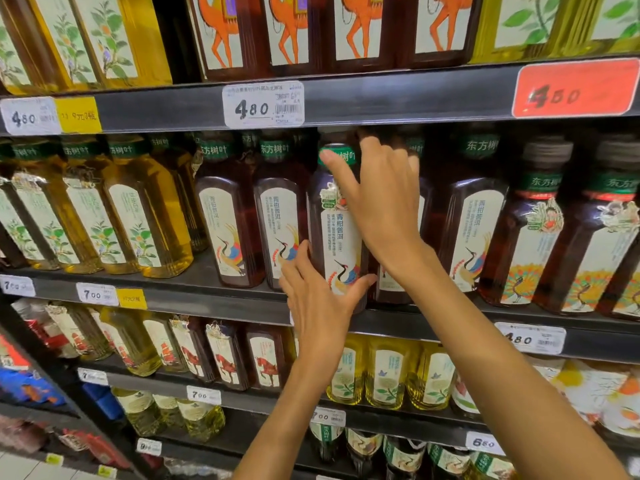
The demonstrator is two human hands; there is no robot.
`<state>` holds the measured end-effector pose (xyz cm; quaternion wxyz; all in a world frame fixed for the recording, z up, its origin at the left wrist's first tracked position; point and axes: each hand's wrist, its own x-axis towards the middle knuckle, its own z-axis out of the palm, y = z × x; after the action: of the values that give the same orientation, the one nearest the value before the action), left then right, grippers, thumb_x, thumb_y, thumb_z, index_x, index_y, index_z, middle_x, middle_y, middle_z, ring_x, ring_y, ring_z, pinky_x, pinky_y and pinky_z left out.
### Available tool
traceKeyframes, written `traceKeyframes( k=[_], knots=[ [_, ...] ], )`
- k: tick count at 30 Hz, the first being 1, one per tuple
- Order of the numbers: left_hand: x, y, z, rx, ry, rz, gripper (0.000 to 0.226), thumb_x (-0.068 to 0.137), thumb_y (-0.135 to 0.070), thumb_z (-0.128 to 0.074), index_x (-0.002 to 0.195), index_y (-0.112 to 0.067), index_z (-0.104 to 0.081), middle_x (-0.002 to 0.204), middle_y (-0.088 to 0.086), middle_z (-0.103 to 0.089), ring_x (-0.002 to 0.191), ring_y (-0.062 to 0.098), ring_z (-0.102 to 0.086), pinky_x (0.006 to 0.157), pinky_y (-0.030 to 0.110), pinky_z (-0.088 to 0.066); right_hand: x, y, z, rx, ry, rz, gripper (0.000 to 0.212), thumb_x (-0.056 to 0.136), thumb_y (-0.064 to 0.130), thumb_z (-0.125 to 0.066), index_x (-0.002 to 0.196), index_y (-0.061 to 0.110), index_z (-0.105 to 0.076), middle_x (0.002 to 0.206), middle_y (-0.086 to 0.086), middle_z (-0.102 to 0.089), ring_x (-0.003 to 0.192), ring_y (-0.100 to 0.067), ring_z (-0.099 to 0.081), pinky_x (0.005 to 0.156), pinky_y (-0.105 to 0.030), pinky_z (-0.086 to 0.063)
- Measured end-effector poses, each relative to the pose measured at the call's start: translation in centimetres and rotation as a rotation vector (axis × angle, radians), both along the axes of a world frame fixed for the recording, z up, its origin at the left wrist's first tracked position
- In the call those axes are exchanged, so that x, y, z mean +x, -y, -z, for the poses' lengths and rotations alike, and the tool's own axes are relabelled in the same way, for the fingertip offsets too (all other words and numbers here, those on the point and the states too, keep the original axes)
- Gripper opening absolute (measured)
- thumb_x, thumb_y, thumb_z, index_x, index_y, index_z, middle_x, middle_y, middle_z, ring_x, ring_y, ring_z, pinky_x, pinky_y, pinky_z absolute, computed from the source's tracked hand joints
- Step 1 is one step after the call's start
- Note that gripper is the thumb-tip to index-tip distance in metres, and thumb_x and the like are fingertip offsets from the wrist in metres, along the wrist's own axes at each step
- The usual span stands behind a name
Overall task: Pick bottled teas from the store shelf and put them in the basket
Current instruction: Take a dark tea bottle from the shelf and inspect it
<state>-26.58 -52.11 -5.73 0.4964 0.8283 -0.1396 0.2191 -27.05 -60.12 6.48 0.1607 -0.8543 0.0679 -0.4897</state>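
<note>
- In the centre of the frame, on the middle shelf [207, 299], I see the dark tea bottle [341, 237] that both hands are on. It stands upright at the front edge of the shelf, a little forward of its neighbours.
- My left hand [320, 299] is at the base of the bottle. The fingers [298, 261] lie along its left side and the thumb crosses the lower label on the right, so the hand is wrapped around the bottom part.
- My right hand [381, 199] is at the top of the bottle. The thumb presses on the green neck band [337, 154], and the other fingers curl behind the cap, so the neck is pinched between them. The fingertips behind are hidden; I cannot tell how tightly they close.
- To the left of it stand two more dark bottles [228, 216] with the same crane label, and further left some yellow tea bottles [138, 216].
- To the right of my right arm stand other dark bottles, some with a peacock label [526, 278].
- In the upper middle of the frame a white price tag [265, 105] shows 4.80, and in the upper right a red tag [575, 87] shows 4.50.
- I see no basket in this view.
</note>
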Motion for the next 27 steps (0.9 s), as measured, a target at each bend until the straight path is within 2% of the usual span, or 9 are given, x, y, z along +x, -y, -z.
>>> traceKeyframes(
  k=[4, 7, 9, 14, 16, 19, 22, 24, 27],
  knots=[
    [-0.3, 0.2, 0.8, -0.174, -0.013, 0.007, 0.095, 0.068, -0.042, -0.078, 0.144, -0.020, -0.026, 0.141, 0.004, -0.041, 0.129, 0.013, -0.036, 0.095, 0.022, -0.031, -0.9, 0.0, 1.9, -0.068, 0.059, -0.087, 0.051, 0.092, 0.047, -0.053, 0.114, 0.002, -0.055, 0.101, -0.013, -0.061, 0.096, -0.029, -0.052, 0.087, -0.033, -0.031],
    [-0.9, 1.0, 1.2, -0.112, 0.056, -0.106, 0.084, 0.074, -0.041, -0.071, 0.142, -0.010, -0.034, 0.140, 0.012, -0.041, 0.123, 0.020, -0.036, 0.098, 0.033, -0.037, -1.1, 0.5, 3.2, -0.183, 0.052, 0.008, 0.062, 0.088, 0.052, -0.056, 0.120, -0.002, -0.056, 0.106, -0.014, -0.063, 0.106, -0.034, -0.054, 0.099, -0.038, -0.027],
    [-1.1, 1.3, 1.4, -0.061, 0.094, -0.169, 0.086, 0.075, -0.033, -0.076, 0.144, -0.006, -0.034, 0.136, 0.019, -0.038, 0.116, 0.023, -0.036, 0.097, 0.038, -0.040, -0.8, 0.8, 3.5, -0.228, 0.040, 0.079, 0.065, 0.087, 0.058, -0.054, 0.119, 0.001, -0.058, 0.106, -0.011, -0.065, 0.110, -0.033, -0.055, 0.104, -0.043, -0.025],
    [-0.5, 0.9, 1.8, -0.069, 0.102, -0.122, 0.090, 0.075, -0.026, -0.077, 0.148, -0.007, -0.027, 0.134, 0.019, -0.040, 0.122, 0.020, -0.029, 0.098, 0.028, -0.027, 0.4, 0.6, 3.7, -0.248, 0.033, 0.196, 0.062, 0.086, 0.063, -0.044, 0.102, 0.006, -0.063, 0.089, -0.005, -0.065, 0.107, -0.027, -0.058, 0.105, -0.043, -0.020],
    [-0.2, 1.2, 1.6, -0.038, 0.139, -0.146, 0.084, 0.076, -0.019, -0.078, 0.144, -0.002, -0.034, 0.130, 0.021, -0.043, 0.122, 0.026, -0.037, 0.099, 0.035, -0.038, 0.9, 0.4, 3.9, -0.271, 0.057, 0.273, 0.055, 0.084, 0.061, -0.052, 0.092, 0.008, -0.064, 0.078, -0.003, -0.064, 0.102, -0.026, -0.061, 0.104, -0.044, -0.023],
    [-0.1, 1.8, 1.5, 0.027, 0.153, -0.197, 0.084, 0.071, -0.011, -0.082, 0.141, 0.003, -0.038, 0.119, 0.025, -0.048, 0.108, 0.034, -0.049, 0.088, 0.044, -0.050, 1.2, 0.0, 3.9, -0.319, 0.065, 0.355, 0.048, 0.084, 0.059, -0.055, 0.087, 0.012, -0.064, 0.074, 0.000, -0.062, 0.097, -0.022, -0.063, 0.103, -0.045, -0.035],
    [-0.1, 2.2, 1.4, 0.054, 0.144, -0.212, 0.084, 0.072, -0.016, -0.081, 0.142, 0.002, -0.038, 0.117, 0.024, -0.050, 0.105, 0.035, -0.050, 0.087, 0.045, -0.050, 0.7, 0.6, 4.3, -0.381, 0.039, 0.288, 0.044, 0.088, 0.051, -0.057, 0.101, 0.010, -0.064, 0.093, -0.004, -0.065, 0.102, -0.023, -0.060, 0.107, -0.045, -0.031],
    [-0.1, 2.4, 1.3, 0.050, 0.147, -0.219, 0.083, 0.075, -0.024, -0.079, 0.142, 0.001, -0.037, 0.119, 0.023, -0.049, 0.108, 0.034, -0.048, 0.089, 0.043, -0.048, -0.1, 1.4, 4.7, -0.387, 0.129, 0.157, 0.042, 0.088, 0.036, -0.065, 0.117, 0.005, -0.061, 0.110, -0.010, -0.064, 0.110, -0.028, -0.058, 0.107, -0.046, -0.033],
    [-0.1, 2.6, 1.2, 0.009, 0.136, -0.223, 0.081, 0.078, -0.033, -0.075, 0.143, -0.003, -0.036, 0.124, 0.021, -0.047, 0.115, 0.029, -0.041, 0.093, 0.041, -0.044, -1.8, 2.1, 4.0, -0.166, 0.362, 0.030, 0.037, 0.089, 0.013, -0.063, 0.122, -0.003, -0.057, 0.120, -0.021, -0.059, 0.117, -0.033, -0.051, 0.104, -0.038, -0.037]
  ],
)
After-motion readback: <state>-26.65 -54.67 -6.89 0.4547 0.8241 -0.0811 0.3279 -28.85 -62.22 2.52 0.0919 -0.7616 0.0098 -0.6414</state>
